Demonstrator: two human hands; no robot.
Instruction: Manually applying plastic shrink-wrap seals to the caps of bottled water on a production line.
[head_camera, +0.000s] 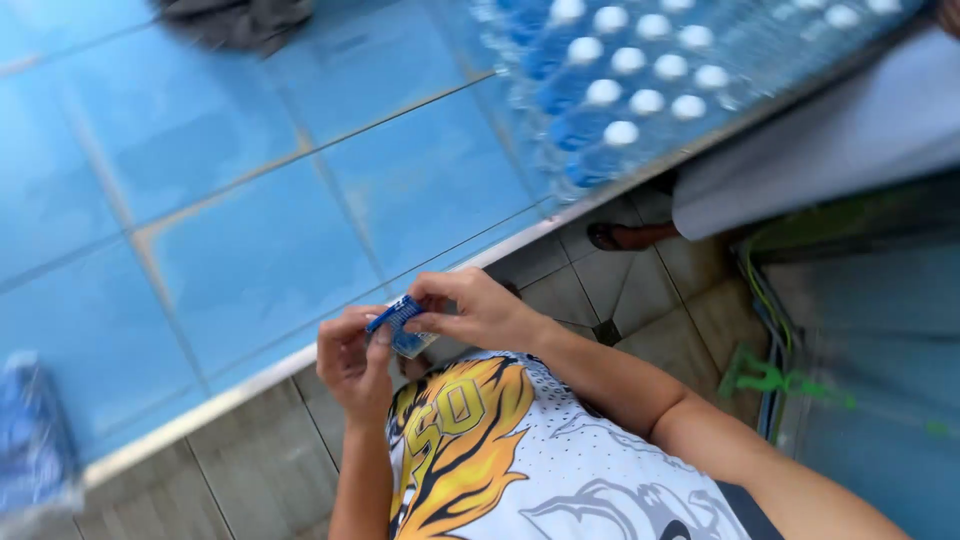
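**Two hands pinch a small blue packet over a tiled floor**

At the far lower left of the frame lies a blurred blue plastic-wrapped bundle (35, 440) on the blue tiled floor (230, 200). At the top left edge a dark grey cloth (235, 20) sits crumpled on the same tiles. A pale metal strip (240, 385) runs diagonally from lower left to upper right, dividing the blue tiles from the grey tiled floor (250, 480) beneath the person.

Just left of centre, the left hand (352, 362) is raised with its fingers curled, thumb and fingertips closed on the lower end of a small blue packet (403, 325). The packet sits at the middle of the frame, between the two hands, held in the air above the metal strip. The right hand (478, 312) comes in from the right, fingers bent and pinched on the packet's upper edge, so both hands grip it at once. Below them shows the person's white shirt with an orange flame print (470, 440).

In the upper middle and right, a shrink-wrapped pack of water bottles (640, 80) with white caps stands on the blue tiles. Right of it, another person's grey trouser leg (850, 140) and brown sandal (630, 236) show. At the lower right, a green plastic piece (765, 378) lies beside some cables (770, 300).
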